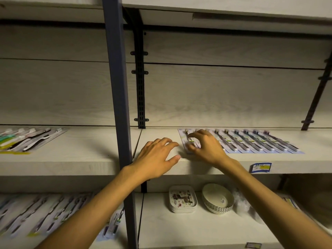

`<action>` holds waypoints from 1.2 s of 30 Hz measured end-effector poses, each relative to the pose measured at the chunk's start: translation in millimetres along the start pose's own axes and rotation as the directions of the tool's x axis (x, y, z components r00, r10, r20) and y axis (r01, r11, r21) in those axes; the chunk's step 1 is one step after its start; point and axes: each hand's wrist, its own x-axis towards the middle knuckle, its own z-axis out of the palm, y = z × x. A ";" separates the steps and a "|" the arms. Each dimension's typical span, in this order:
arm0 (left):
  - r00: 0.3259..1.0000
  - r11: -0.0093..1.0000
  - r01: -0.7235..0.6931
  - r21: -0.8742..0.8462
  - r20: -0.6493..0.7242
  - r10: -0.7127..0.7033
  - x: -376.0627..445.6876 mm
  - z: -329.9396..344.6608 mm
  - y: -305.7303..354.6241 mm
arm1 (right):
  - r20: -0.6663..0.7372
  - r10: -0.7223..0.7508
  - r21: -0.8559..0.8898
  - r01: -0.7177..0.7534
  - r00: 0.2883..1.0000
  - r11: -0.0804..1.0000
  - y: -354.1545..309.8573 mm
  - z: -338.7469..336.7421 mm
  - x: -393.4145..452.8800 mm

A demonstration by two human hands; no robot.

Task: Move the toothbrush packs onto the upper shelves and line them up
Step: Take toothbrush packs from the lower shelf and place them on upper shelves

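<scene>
Right hand (206,146) apparently on edge pack (188,141)

The pale wooden upper shelf (233,159) carries a row of toothbrush packs (251,141), while the lower shelf (179,229) bears stacked trays (182,199) and stacked bowls (218,198).

Right hand (203,144) pinches leftmost toothbrush pack (188,141); left hand (158,159) hovers beside

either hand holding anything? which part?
Right hand fingers pinch the leftmost toothbrush pack near its front-left edge. Left hand holds nothing.
</scene>
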 end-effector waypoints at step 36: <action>0.994 0.973 0.112 -0.200 0.024 -0.109 -283.2 16.6 -161.7 | 0.115 -0.069 0.197 0.046 0.991 0.979 -237.0 93.4 -199.0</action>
